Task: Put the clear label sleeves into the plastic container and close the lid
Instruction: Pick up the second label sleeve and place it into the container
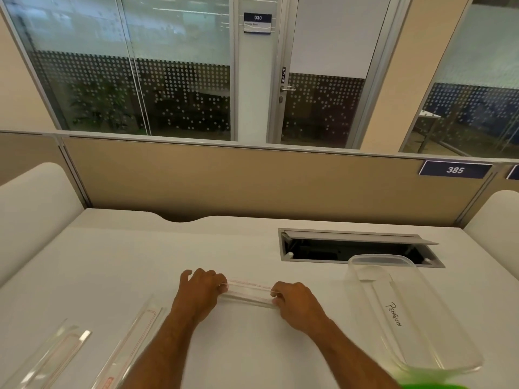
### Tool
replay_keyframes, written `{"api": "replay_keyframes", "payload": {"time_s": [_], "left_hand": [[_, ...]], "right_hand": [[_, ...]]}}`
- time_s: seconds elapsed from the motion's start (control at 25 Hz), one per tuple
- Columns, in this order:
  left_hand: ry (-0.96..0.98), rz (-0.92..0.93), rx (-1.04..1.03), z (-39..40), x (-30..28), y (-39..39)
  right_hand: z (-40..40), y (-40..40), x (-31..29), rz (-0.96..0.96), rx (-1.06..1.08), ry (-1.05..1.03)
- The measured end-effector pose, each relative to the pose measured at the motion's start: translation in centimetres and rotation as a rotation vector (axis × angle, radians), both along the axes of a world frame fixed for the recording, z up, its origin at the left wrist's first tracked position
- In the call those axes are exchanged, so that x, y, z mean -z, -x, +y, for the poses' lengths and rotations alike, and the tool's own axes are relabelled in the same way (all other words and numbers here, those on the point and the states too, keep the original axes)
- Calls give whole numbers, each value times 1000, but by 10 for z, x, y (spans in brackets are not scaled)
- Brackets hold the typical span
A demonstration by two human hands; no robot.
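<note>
A clear label sleeve (248, 293) with thin red lines is held just above the white desk, one end in each hand. My left hand (200, 290) pinches its left end and my right hand (296, 303) pinches its right end. To the right lies a long clear plastic container (449, 332), open, with a strip marked "PENGUIN" (394, 313) inside it. Two more clear sleeves rest at the lower left, one (127, 346) beside my left forearm and another (53, 357) further left. A green edge (432, 384) shows at the bottom right corner; I cannot tell what it is.
An open cable hatch (356, 249) is sunk into the desk just behind the container. A tan partition (252, 186) closes off the back of the desk. White rounded dividers stand at the left (31, 214) and right (497, 220) sides.
</note>
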State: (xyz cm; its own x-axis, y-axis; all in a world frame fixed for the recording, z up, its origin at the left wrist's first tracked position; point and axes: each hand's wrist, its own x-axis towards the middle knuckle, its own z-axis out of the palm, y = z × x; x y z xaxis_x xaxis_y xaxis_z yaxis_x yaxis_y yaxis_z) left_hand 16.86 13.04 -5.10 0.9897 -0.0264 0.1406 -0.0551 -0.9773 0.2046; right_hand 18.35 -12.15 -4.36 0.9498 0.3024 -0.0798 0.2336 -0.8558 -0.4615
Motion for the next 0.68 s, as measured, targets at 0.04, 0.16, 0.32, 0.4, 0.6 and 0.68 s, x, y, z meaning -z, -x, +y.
{"api": "replay_keyframes", "payload": {"time_s": [0.04, 0.16, 0.32, 0.4, 0.6, 0.68], "left_hand": [[-1, -20, 22, -1, -4, 3], [-14, -118, 123, -7, -21, 13], [-147, -322, 269, -16, -45, 32], [-137, -416, 319, -20, -54, 40], [-117, -581, 388, -26, -62, 61], [-110, -615, 386, -29, -63, 70]], "right_hand": [[-3, 2, -2, -6, -5, -4], [-13, 7, -7, -90, 18, 13], [-20, 19, -30, -331, 64, 35], [-25, 26, -42, -474, 14, -32], [-34, 38, -67, -261, -103, -87], [-36, 43, -72, -198, -99, -19]]}}
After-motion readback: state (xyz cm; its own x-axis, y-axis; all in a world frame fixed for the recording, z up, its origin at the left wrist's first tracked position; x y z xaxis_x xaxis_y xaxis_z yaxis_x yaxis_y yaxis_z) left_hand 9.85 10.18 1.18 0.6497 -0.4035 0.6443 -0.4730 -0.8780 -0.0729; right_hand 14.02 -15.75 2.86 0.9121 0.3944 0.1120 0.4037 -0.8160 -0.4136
